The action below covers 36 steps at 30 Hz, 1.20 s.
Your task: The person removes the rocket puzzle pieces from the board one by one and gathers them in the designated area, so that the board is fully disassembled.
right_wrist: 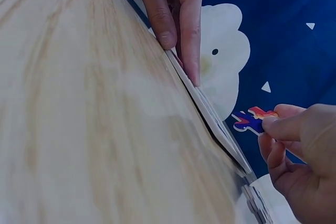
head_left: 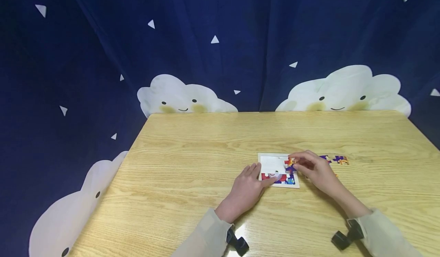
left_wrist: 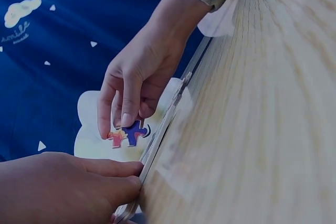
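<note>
Dark blue curtain (head_left: 192, 28) behind, pale wood bench (head_left: 178, 146) below; head view: left hand (head_left: 245, 186) lies with fingers extended on the puzzle tray (head_left: 270, 164), right hand (head_left: 317, 173) pinches a puzzle piece (head_left: 290, 165) over its right side, loose pieces (head_left: 340, 160) beyond. Left wrist view: right grip has the piece by one edge, apart from the tray, so levelling it before lowering seems best. Right wrist view: left fingers touch the tray's rim; steady pressure there should prevent sliding.
</note>
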Motion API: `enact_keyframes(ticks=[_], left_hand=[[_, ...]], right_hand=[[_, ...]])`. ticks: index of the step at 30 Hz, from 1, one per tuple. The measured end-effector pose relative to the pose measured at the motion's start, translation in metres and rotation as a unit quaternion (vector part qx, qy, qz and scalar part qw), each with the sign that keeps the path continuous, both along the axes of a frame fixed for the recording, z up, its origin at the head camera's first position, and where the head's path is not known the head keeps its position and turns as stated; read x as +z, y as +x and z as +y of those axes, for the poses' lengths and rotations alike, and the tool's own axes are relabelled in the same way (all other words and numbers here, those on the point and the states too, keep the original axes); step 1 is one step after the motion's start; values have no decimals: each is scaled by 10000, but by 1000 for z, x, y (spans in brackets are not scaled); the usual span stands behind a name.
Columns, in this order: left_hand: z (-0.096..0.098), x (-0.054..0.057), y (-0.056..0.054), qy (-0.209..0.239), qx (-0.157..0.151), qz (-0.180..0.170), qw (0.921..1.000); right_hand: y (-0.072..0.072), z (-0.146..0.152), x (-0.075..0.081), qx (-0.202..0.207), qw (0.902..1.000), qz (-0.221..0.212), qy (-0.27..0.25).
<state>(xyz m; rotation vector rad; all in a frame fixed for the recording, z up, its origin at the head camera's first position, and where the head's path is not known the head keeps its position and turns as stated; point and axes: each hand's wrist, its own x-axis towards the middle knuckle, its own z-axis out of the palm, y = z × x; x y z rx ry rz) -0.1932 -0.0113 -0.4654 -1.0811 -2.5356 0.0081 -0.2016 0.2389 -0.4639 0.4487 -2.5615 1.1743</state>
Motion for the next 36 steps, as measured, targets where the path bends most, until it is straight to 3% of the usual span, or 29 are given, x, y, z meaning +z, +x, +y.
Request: enact_keyframes(ticks=[9,23,30,36], left_hand=[[0,-1,0,86,-15,65,9999],[0,0,1,129,68,-75,9999],[0,-2,-1,263,-43,227,9994],[0,-1,0,205,32,-43,9998]], right_hand=[[6,11,1,7,9994,-60,-351],[15,37,-4,-408,9990,96,-123],[22,47,-4,-491,9984,214,-156],[28,57,-4,-535,9979,266,-233]])
